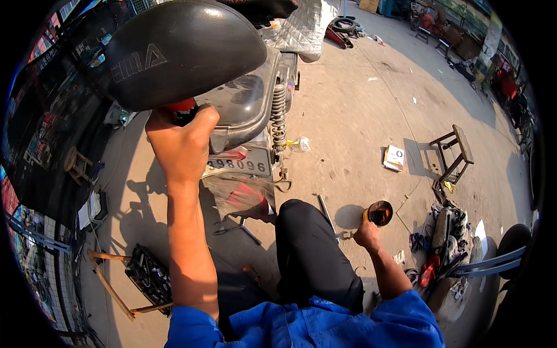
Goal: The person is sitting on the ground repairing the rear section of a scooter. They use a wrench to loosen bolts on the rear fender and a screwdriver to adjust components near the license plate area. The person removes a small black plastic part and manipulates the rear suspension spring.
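Straight ahead is the rear of a scooter, with a padded black backrest (185,52) above a dark plastic tail (243,101). My left hand (181,139) is raised to the underside of the backrest, its fingers curled round something there; a bit of red and black shows above the thumb, but the grip itself is hidden. Low on the right, my right hand (366,233) closes on a round open can (380,213) with dark, shiny contents. A metal spanner-like end (344,235) sticks out beside that hand; whether it is held or lies behind is unclear.
A coil spring (279,116) and a licence plate (243,162) are on the scooter. On the ground lie a metal bar (326,214), a T-shaped tool (250,232) and a small box (394,158). A wooden stool (455,153) stands right; a tool crate (149,275) sits lower left.
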The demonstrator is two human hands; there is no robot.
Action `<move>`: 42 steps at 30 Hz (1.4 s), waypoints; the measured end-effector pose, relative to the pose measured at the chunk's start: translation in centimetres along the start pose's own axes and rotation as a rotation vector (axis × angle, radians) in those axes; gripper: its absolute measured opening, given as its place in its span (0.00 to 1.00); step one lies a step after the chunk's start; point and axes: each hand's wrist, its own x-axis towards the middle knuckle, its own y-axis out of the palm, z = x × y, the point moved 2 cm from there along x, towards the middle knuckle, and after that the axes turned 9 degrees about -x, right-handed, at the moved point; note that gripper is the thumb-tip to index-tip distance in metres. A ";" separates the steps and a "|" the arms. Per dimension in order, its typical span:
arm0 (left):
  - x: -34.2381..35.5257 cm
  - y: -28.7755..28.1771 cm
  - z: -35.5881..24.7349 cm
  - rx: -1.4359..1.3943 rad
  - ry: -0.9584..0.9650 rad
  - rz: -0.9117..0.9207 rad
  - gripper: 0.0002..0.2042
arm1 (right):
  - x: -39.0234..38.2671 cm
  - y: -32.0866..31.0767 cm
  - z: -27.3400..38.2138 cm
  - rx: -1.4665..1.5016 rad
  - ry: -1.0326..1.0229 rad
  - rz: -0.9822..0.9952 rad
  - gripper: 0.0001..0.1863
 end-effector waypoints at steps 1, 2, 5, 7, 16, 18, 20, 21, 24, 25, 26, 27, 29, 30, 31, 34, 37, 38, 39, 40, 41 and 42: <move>0.0 0.1 0.0 0.004 0.001 0.000 0.08 | -0.3 -0.3 0.0 0.016 0.000 -0.014 0.10; -0.1 0.1 0.2 0.009 0.002 0.001 0.08 | -0.5 -0.3 -0.2 0.031 -0.001 -0.028 0.11; 0.0 -0.4 0.5 0.028 -0.017 0.034 0.14 | -0.7 0.2 -0.7 0.047 0.000 -0.043 0.11; -0.1 -0.5 0.6 0.043 -0.051 0.066 0.20 | -1.0 0.8 -0.9 0.025 0.000 -0.057 0.10; -0.2 0.3 0.6 0.027 0.024 -0.018 0.17 | -3.0 5.2 -2.4 0.067 0.021 -0.096 0.11; -0.2 -0.8 1.2 0.053 -0.019 0.052 0.25 | -4.3 5.5 -2.8 0.089 -0.025 -0.143 0.10; -0.2 -1.0 1.6 0.053 -0.022 0.017 0.24 | -5.1 7.1 -3.9 0.169 0.018 -0.174 0.10; -0.3 -0.8 1.6 0.043 0.041 -0.009 0.23 | -5.6 7.8 -4.3 0.209 0.039 -0.188 0.10; -0.5 -0.8 1.3 0.094 -0.018 -0.008 0.22 | -7.1 9.5 -5.9 0.311 0.062 -0.234 0.12; -0.5 -0.3 1.4 0.054 0.043 -0.055 0.17 | -7.2 10.5 -6.6 0.299 0.080 -0.211 0.13; -0.6 -0.4 1.6 0.119 0.068 -0.012 0.15 | -7.3 11.5 -7.2 0.320 0.091 -0.185 0.13; -0.6 -0.8 1.4 0.186 0.097 0.031 0.13 | -7.3 12.1 -7.6 0.342 0.100 -0.160 0.13; -0.5 -0.7 1.5 0.103 -0.002 -0.059 0.09 | -7.1 13.3 -8.3 0.381 0.118 -0.116 0.14; -0.5 -0.6 1.6 0.084 -0.030 -0.074 0.09 | -7.0 13.5 -8.6 0.386 0.132 -0.117 0.14; -0.6 -0.8 1.6 0.067 -0.057 -0.089 0.09 | -6.9 13.7 -8.8 0.391 0.145 -0.117 0.14; -0.6 -0.5 1.6 0.030 -0.060 -0.074 0.07 | -6.7 12.8 -8.6 0.385 0.184 -0.035 0.15; -0.4 -0.5 1.8 0.021 -0.047 -0.048 0.07 | -6.3 13.2 -9.1 0.305 0.171 0.030 0.15; -0.4 -0.5 1.9 0.024 -0.047 -0.037 0.07 | -6.3 13.1 -9.3 0.285 0.166 0.056 0.15; -0.4 -0.6 1.9 0.030 -0.045 -0.026 0.07 | -6.2 13.0 -9.3 0.265 0.159 0.082 0.14; -0.3 -0.9 1.9 0.035 -0.043 -0.016 0.07 | -6.1 13.1 -9.3 0.247 0.151 0.085 0.14; -0.2 -1.1 2.1 0.040 -0.055 -0.016 0.06 | -6.0 13.2 -9.2 0.228 0.143 0.088 0.13; -0.2 -1.3 2.1 0.042 -0.081 -0.006 0.07 | -5.9 13.2 -9.2 0.210 0.135 0.091 0.12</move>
